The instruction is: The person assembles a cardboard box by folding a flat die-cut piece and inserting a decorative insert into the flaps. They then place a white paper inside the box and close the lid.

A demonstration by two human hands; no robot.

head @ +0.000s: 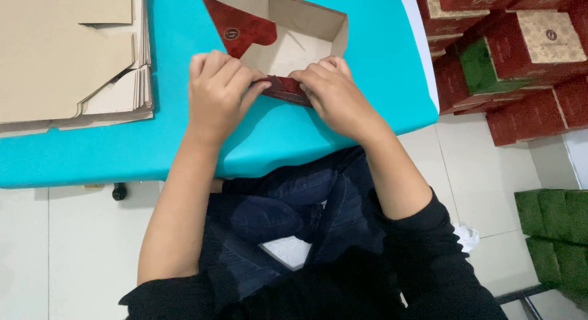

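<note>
Covering box flap, both hands

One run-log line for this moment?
left hand: pressing box flap | right hand: pressing same flap | box: half-folded, on turquoise table

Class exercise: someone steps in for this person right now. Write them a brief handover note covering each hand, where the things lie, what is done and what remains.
Left hand and right hand: both pressing down the near flap of the dark red box.
Box lies on the turquoise table, far walls already standing, kraft inside showing.
Flat blanks stacked at table's left.
Finished boxes stacked on the floor, right.
Left: near wall not yet upright.
</note>
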